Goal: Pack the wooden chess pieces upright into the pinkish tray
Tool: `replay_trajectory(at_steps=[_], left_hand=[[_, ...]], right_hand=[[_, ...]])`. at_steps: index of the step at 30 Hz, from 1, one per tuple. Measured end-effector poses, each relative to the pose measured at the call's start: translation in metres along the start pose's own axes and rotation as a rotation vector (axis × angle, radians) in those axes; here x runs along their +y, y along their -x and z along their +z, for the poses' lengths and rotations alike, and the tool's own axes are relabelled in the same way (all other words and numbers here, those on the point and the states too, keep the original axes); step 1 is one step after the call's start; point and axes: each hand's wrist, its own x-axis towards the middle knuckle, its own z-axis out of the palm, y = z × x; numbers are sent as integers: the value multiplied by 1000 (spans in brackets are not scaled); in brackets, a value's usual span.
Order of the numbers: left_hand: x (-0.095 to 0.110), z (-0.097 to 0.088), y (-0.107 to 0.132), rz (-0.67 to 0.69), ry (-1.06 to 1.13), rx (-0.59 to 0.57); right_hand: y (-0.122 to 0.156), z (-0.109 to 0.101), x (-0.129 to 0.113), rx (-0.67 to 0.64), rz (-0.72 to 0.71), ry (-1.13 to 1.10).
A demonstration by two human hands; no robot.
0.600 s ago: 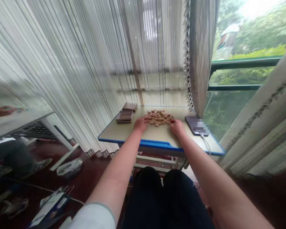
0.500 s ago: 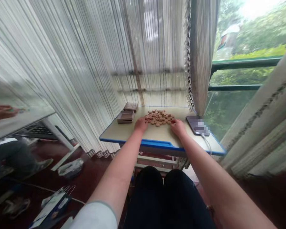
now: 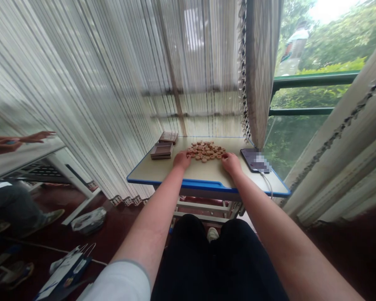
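Note:
A loose pile of round wooden Chinese chess pieces [image 3: 206, 151], some with red markings, lies on the small desk [image 3: 150, 172]. At the pile's left edge, my left hand [image 3: 182, 159] rests with its fingers curled in against the pieces. My right hand [image 3: 231, 162] is at the right edge, thumb and fingers drawn together beside the outermost pieces. Whatever is between the fingertips of either hand is too small and hidden to make out. Left of the pile sits a shallow open box [image 3: 162, 151], and behind it a patterned lid or second box [image 3: 168, 137].
A phone [image 3: 253, 161] with a white cable [image 3: 267, 184] lies at the desk's right side. String curtains [image 3: 113, 83] hang behind the desk. On the left, another person's hands [image 3: 15, 142] are over a second table [image 3: 54, 146]. Bags [image 3: 89, 220] lie on the floor.
The view has shifted slightly, and everything sits a little further left and higher. Both hands stay at the pile's edges. The other person's hands have moved, one now stretched out to the right.

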Motion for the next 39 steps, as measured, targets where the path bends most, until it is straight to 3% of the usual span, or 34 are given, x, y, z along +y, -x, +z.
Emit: replay_trajectory(at_steps=[12, 26, 29, 33, 39], left_hand=[[3, -1, 1, -17, -54, -3], [1, 0, 1, 0, -24, -17], [4, -4, 4, -14, -34, 39], [-1, -21, 7, 76, 14, 141], [-39, -57, 7, 13, 36, 333]], right_hand=[[1, -3, 0, 13, 37, -105], [1, -3, 1, -21, 35, -78], [5, -7, -2, -13, -9, -37], [3, -10, -25, 8, -113, -41], [-14, 13, -106, -74, -105, -488]])
